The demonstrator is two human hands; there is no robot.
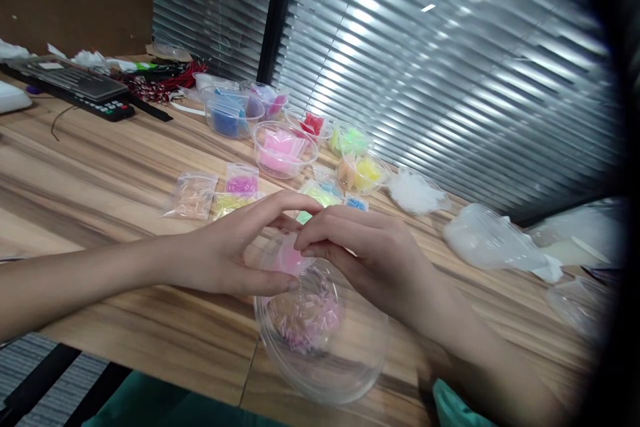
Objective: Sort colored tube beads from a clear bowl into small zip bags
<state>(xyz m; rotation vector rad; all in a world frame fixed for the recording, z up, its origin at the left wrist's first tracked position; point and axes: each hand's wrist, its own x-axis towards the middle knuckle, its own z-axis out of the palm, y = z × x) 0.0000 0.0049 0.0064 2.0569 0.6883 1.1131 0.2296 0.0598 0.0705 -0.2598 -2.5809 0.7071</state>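
Note:
My left hand [235, 250] is curved in a wide arch, with its thumb and fingers apart, around a small pink see-through packet [290, 259]. The fingertips of my right hand [360, 247] are pinched together at the packet's upper right edge. Whether the left hand touches the packet is unclear. Directly below both hands stands a round clear plastic bowl [350, 383], near the front edge of the table. Short pink tube beads [313, 320] lie inside it. Just beyond my hands are small bags of purple beads [242, 181], yellow beads [231, 204] and orange beads [193, 196].
Several clear tubs with coloured packets stand farther back, including a pink one [280, 150] and a blue one [227, 113]. White plastic bags [483, 237] lie at right. A remote control [107, 107] and red-black wires [165, 83] are at back left, before window blinds [400, 47].

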